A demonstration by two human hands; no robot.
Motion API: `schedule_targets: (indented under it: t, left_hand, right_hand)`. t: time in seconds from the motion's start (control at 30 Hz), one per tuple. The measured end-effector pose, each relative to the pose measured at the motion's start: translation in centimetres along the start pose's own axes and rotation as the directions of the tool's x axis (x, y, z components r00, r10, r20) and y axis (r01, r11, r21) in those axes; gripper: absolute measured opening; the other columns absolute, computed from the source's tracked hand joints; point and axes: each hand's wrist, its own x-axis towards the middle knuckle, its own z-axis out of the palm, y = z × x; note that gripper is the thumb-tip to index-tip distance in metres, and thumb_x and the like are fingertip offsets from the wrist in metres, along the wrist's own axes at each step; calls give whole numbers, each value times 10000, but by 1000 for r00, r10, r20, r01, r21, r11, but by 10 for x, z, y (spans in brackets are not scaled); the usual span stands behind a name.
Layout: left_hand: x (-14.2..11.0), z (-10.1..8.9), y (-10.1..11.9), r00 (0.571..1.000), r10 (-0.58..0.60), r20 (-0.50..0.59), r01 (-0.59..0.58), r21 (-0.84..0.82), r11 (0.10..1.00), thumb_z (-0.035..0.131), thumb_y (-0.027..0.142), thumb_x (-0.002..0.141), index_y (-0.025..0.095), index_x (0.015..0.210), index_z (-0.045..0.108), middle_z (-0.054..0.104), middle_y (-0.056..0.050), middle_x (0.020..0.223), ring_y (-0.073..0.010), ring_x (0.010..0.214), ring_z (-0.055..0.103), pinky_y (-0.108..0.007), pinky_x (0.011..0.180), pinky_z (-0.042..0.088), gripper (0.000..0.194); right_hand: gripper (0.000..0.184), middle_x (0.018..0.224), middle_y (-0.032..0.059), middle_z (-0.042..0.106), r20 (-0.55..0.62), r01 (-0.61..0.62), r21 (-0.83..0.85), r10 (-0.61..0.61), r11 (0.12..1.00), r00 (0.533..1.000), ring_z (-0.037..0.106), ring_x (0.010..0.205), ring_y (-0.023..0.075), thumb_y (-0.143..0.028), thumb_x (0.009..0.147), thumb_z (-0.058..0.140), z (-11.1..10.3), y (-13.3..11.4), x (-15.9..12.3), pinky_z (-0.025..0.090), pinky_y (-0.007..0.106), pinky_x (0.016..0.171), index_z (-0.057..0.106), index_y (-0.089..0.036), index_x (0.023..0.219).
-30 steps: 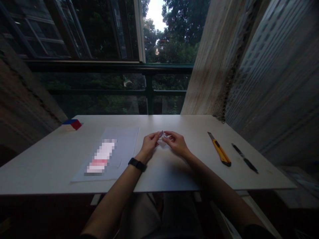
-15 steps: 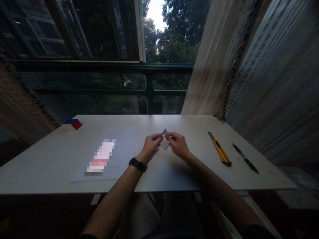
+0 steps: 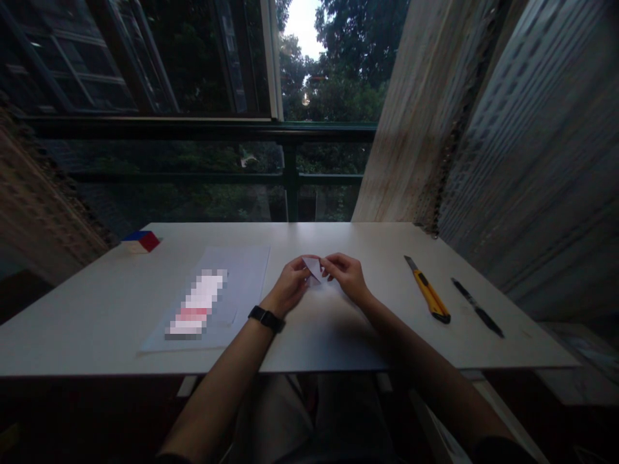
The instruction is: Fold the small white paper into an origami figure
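A small folded piece of white paper (image 3: 312, 267) is held up over the middle of the table, its pointed flaps showing between my hands. My left hand (image 3: 291, 281) is closed on its left side, with a dark band on the wrist. On the other side, the fingertips of my right hand (image 3: 346, 274) pinch the paper's right edge. The exact grip of the right fingers is small and dim.
Right of my hands lie a yellow utility knife (image 3: 429, 293), blade out, and a black pen (image 3: 477, 307). Several white sheets (image 3: 249, 283) lie on the left, partly blurred out. A blue, red and white cube (image 3: 142, 241) sits at the far left of the white table (image 3: 338, 348).
The folded paper has turned in my hands and shifted slightly left; a different face now shows. My right fingers have moved to its upper right edge.
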Motion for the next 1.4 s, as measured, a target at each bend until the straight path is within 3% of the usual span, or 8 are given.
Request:
schedule_targets:
  t: [0.23, 0.47, 0.73, 1.4]
  left_hand:
    - [-1, 2, 1, 998, -4, 58, 4, -3, 1000, 731, 139, 617, 149, 873, 590, 636, -30, 784, -147, 708, 605, -295, 705, 456, 293]
    - [-4, 3, 4, 999, -8, 38, 7, 10, 1000, 769, 154, 574, 154, 835, 546, 621, -12, 776, -136, 672, 609, -281, 664, 473, 343]
    - [-4, 1, 3, 995, -4, 98, 5, -4, 1000, 728, 112, 612, 162, 842, 532, 636, -10, 785, -137, 692, 627, -274, 682, 487, 307]
    - [-4, 3, 3, 999, -17, 47, 16, 29, 999, 739, 107, 583, 151, 824, 539, 630, -7, 758, -131, 640, 620, -254, 623, 479, 317]
  right_hand:
    - [312, 682, -7, 602, 49, -101, 193, 93, 976, 994, 577, 537, 111, -353, 613, 717, -2, -4, 0, 447, 230, 464, 611, -170, 843]
    - [260, 626, -2, 627, 182, -250, 297, 202, 922, 962, 586, 549, 120, -277, 596, 726, -5, -3, 2, 446, 224, 477, 640, -157, 810]
    - [233, 609, 3, 642, 190, -281, 342, 227, 897, 955, 579, 514, 111, -264, 588, 738, -5, -3, 1, 451, 228, 482, 668, -155, 781]
    - [213, 561, -5, 619, 170, -310, 343, 266, 887, 949, 539, 487, 93, -246, 553, 747, -6, -2, 2, 432, 224, 486, 700, -163, 743]
